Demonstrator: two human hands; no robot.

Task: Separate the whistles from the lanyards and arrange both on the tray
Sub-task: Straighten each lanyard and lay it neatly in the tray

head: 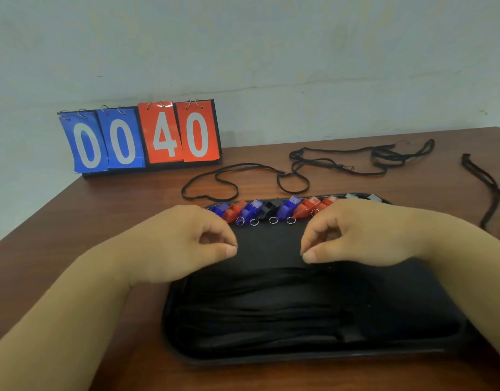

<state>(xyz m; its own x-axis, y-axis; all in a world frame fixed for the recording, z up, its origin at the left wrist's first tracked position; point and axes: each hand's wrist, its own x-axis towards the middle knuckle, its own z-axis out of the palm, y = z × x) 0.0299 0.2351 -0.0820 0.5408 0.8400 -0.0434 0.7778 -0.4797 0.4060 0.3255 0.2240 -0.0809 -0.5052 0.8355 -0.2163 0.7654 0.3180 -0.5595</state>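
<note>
Left hand [186, 244] and right hand [353, 235] were over tray [169, 320], thumbs against forefingers, anything pinched untellable | whistles [271, 211] rowed just beyond knuckles | lanyards [271, 306] lay just nearer than fingertips

I count nine whistles [251, 210]: three blue, three red, one black, and two half hidden that I can't tell the colour of. Five key rings [273, 220] show. One tray [169, 314]. One scoreboard [141, 136], four cards. Lanyards [386, 156]: too tangled to count.

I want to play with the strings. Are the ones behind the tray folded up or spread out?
Spread out. The lanyards lie in loose, tangled loops on the table beyond the tray, not folded.
</note>
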